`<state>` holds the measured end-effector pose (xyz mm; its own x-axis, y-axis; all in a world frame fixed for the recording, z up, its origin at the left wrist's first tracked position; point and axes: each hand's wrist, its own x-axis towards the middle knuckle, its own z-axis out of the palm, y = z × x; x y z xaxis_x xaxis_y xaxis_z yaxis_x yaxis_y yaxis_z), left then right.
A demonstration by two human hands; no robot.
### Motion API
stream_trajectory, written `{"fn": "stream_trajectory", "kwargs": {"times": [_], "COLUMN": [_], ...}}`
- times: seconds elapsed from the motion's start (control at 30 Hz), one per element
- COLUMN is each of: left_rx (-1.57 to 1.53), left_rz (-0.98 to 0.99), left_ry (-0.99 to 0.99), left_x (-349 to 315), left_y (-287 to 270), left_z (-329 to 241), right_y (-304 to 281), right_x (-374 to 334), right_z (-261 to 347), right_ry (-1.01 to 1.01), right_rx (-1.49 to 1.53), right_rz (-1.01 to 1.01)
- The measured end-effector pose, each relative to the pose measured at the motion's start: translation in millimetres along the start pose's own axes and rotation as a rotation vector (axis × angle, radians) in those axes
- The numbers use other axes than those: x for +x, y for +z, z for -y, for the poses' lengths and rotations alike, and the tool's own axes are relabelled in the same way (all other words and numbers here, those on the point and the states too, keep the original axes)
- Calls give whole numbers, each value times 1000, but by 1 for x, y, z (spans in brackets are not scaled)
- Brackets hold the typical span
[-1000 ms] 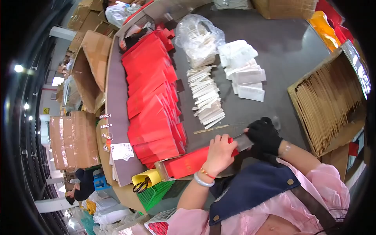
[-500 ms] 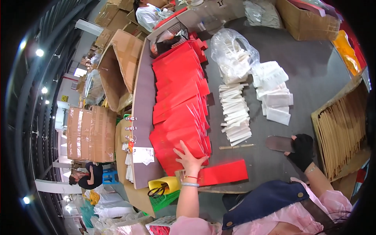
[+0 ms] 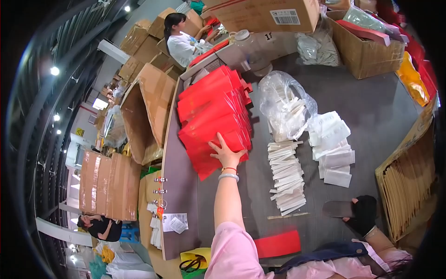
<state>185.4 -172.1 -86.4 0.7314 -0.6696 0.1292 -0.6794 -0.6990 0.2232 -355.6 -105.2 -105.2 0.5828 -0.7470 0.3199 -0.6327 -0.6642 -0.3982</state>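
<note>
An overlapping pile of flat red paper pieces (image 3: 211,116), like envelopes or folded bags, lies at the left of the dark table. On its near end rests my left hand (image 3: 226,152), palm down with fingers spread. My right hand (image 3: 363,215), in a black fingerless glove, is low at the table's right, gripping a flat dark round-ended plate (image 3: 337,209) between thumb and fingers. One separate red piece (image 3: 278,244) lies near the front edge. Between the hands are a fanned row of narrow white strips (image 3: 285,179) and several wider white packets (image 3: 332,149).
A clear plastic bag (image 3: 285,104) of white pieces and a clear jar (image 3: 253,53) stand farther back. Cardboard boxes (image 3: 364,49) flank the far right, and another box (image 3: 409,186) holds upright brown sheets. A co-worker (image 3: 183,42) sits beyond the low partition.
My left hand has reached farther away, and the red pile has slid and bunched toward the far end. My right hand keeps its hold on the plate. The view has shifted.
</note>
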Motion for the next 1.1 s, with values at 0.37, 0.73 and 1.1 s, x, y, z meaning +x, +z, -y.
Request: {"fn": "stream_trajectory", "kwargs": {"times": [0.37,0.73,1.1], "left_rx": [-9,34,-241], "left_rz": [-15,146,273], "left_ry": [372,490,188], "left_x": [-77,-176,-370], "left_y": [-22,-63,-37], "left_z": [28,41,-26], "right_y": [-3,-41,-37], "right_x": [3,22,26], "right_z": [-7,24,53], "right_ry": [64,8,-107], "right_rx": [-69,148,140], "right_rz": [132,195,400]}}
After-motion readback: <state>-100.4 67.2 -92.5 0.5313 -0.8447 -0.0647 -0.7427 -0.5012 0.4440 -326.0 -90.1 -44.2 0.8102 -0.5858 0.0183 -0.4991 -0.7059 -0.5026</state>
